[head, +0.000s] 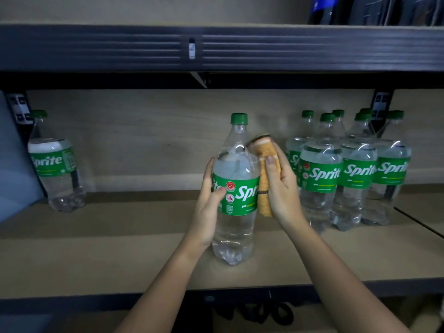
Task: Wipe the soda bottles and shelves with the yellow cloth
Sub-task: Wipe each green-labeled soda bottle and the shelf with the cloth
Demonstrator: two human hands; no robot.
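Clear plastic is what we are working on: we are standing the centre bottle (236, 188) upright on the tan shelf (120, 258), near its front edge. Our left hand (210, 200) is curling round the bottle's left side at the green label, thumb lying across the front, steadying it. Our right hand (281, 186) is gripping the folded yellow cloth (264, 174) and pressing it against the bottle's right side, from the shoulder down past the label. We judge that we are in the middle of wiping this one bottle.

To the right of the centre bottle and a little further back, a cluster of Sprite bottles (336, 174) is standing close together. Well to its left, against the back panel, a lone bottle (56, 162) is standing apart.

The next move is probably calling for the left hand to turn the bottle so the cloth reaches its rear face, then setting it down; the bare shelf board is also waiting for the cloth.
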